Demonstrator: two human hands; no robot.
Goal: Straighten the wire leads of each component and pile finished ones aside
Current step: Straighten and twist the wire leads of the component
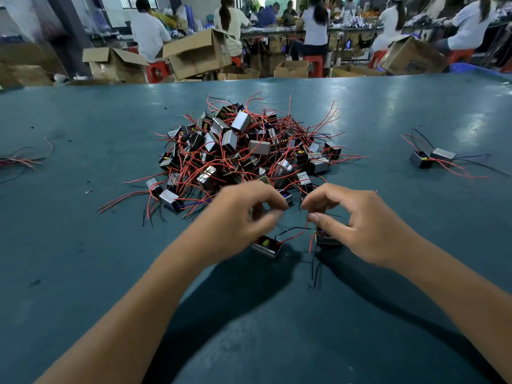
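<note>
Your right hand (357, 225) gripped one component (328, 241) just above the surface (83, 245), its red lead (311, 239) hanging down; your left fingers (273, 214), blurred and curled, grip unclear, lay beside it over another component (267, 246).

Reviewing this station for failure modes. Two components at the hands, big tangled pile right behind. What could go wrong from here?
1. The left hand and right hand each work a component whose red leads cross between them; pulling apart may snag or kink them.
2. The tangled pile sits close behind the fingers, so stray leads could hook and drag extra units.
3. The finished pair lies far right, and loose wires lie far left; sorted and unsorted could mix.
</note>
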